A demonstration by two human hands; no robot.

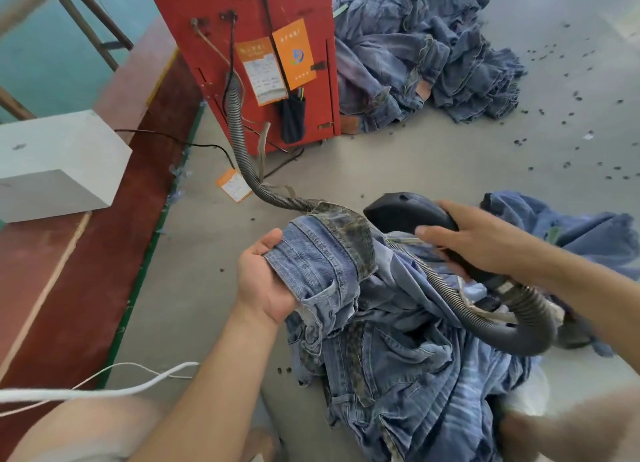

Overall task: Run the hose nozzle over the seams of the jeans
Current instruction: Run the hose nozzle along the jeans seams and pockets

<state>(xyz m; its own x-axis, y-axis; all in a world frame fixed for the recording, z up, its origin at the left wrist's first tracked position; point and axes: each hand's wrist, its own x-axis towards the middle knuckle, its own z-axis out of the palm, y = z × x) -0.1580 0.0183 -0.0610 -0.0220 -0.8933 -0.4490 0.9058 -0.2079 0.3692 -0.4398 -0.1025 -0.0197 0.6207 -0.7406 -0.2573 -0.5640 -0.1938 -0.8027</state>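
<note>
Jeans (398, 350): heaped in the person's lap, one folded part lifted up by the left hand.
Left hand (266, 281): fingers curled under the folded denim, thumb on its top edge, gripping it.
Right hand (485, 243): fingers wrapped round the black nozzle (408, 215), its head just beside the dark seam band of the raised fold.
Hose (249, 170): ribbed, running from the nozzle's handle across the jeans and floor (415, 160) to the red cabinet (242, 18).
Beyond: a pile of jeans (433, 53) beside the cabinet.
</note>
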